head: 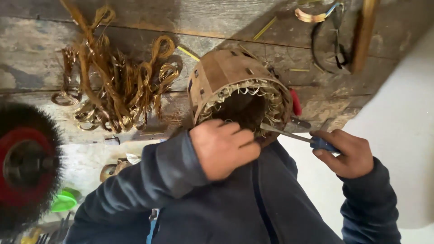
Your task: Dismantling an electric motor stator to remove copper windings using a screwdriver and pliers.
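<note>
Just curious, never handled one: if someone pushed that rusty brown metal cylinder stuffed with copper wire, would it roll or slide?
The rusty brown metal cylinder lies on its side, so it could roll; the left hand braces it. It is probably heavy. Frayed wire ends look springy and sharp.

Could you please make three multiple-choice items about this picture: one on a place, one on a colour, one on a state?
1. Where does the pile of pulled copper wire loops lie?
A. on the wooden bench
B. inside the stator
C. in the right hand

2. What colour is the handle of the screwdriver?
A. green
B. blue
C. yellow

3. What is the left hand doing?
A. hanging free
B. gripping the rim of the stator
C. holding the wire brush wheel

Answers: 1 A, the loops rest on the planks; 2 B, blue shows in the right hand; 3 B, its fingers close on the rim.
</note>
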